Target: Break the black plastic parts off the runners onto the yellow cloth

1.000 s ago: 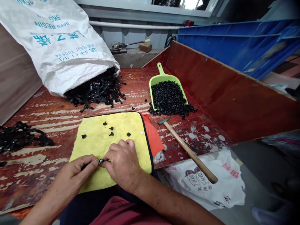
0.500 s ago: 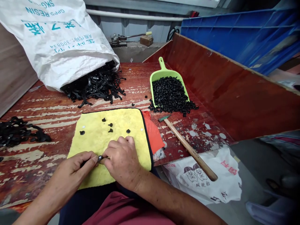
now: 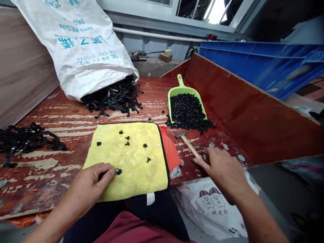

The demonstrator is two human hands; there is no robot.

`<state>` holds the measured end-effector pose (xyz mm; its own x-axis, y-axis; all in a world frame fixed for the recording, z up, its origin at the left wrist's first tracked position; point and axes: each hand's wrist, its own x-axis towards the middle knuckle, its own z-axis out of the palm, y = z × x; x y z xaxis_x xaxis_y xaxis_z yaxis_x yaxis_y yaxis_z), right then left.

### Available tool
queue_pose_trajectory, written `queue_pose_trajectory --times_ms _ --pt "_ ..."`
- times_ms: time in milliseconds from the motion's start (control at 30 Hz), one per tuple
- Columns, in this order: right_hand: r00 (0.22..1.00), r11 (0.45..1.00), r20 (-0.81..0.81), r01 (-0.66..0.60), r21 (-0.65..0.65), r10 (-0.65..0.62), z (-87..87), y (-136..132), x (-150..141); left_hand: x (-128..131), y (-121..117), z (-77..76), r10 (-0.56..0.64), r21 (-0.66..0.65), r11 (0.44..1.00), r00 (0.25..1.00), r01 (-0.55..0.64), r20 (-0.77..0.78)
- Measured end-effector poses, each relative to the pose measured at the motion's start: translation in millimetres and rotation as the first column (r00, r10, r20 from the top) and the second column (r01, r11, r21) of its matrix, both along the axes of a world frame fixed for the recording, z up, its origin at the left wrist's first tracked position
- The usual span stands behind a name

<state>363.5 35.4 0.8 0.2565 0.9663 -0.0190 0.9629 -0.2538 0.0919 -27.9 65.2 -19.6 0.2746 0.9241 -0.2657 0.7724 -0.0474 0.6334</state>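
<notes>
Right hand (image 3: 225, 173) just went to the hammer (image 3: 189, 145), can't tell if gripping, so only left hand (image 3: 89, 185) pinches that black piece (image 3: 118, 171)

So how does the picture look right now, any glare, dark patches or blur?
Head view: one patch of the window is blown out to white; the upper right corner sinks into darkness; the blue crate looks smeared toward the right edge. Also in the head view, the yellow cloth is evenly lit, but the black part in the left hand shows little fine detail.
</notes>
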Motion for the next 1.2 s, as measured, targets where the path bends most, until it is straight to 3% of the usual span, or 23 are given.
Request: queue_pose_trajectory --times_ms 67,133,233,333,433,533,667,800,900,1067,1200 --pt "0.991 0.987 -0.119 0.047 -0.152 -0.066 -9.2 -3 20 1 0 0.2 0.002 0.024 1.0 1.0 -0.002 -0.004" --pt "0.975 0.979 -0.203 0.045 -0.196 -0.086 -16.1 -4 28 3 -1 1.4 0.014 0.052 0.999 1.0 -0.014 0.0" --pt "0.965 0.988 -0.239 0.078 -0.134 -0.109 -15.6 -7 33 6 -2 5.3 0.039 0.087 0.995 0.999 -0.039 0.007" --pt "0.89 0.997 -0.449 0.075 -0.03 -0.081 -2.5 -20 32 9 -3 9.3 0.055 0.093 0.994 0.998 -0.054 -0.011" --pt "0.753 1.0 -0.658 0.002 0.013 0.007 12.5 -41 8 10 -3 11.0 0.077 0.095 0.993 0.997 -0.075 -0.022" --pt "0.633 0.977 -0.768 -0.206 -0.047 0.097 16.9 -55 -39 9 -1 11.0 0.09 0.087 0.992 0.996 -0.089 -0.01" --pt "0.532 0.875 -0.76 -0.474 0.098 0.373 9.6 -55 -94 8 -1 10.5 0.097 0.08 0.992 0.995 -0.097 0.004" --pt "0.541 0.814 -0.635 -0.519 0.263 0.55 7.7 -47 -111 7 -1 9.1 0.096 0.079 0.992 0.995 -0.098 0.028" --pt "0.554 0.797 -0.584 -0.505 0.331 0.594 5.2 -42 -117 7 -2 8.1 0.093 0.089 0.991 0.995 -0.096 0.033" --pt "0.643 0.827 -0.535 -0.51 0.235 0.548 -5.5 -38 -123 6 -3 7.4 0.08 0.079 0.994 0.997 -0.078 -0.022" --pt "0.595 0.814 -0.563 -0.487 0.316 0.574 -3.3 -40 -124 6 -3 7.6 0.066 0.083 0.995 0.998 -0.064 -0.02"
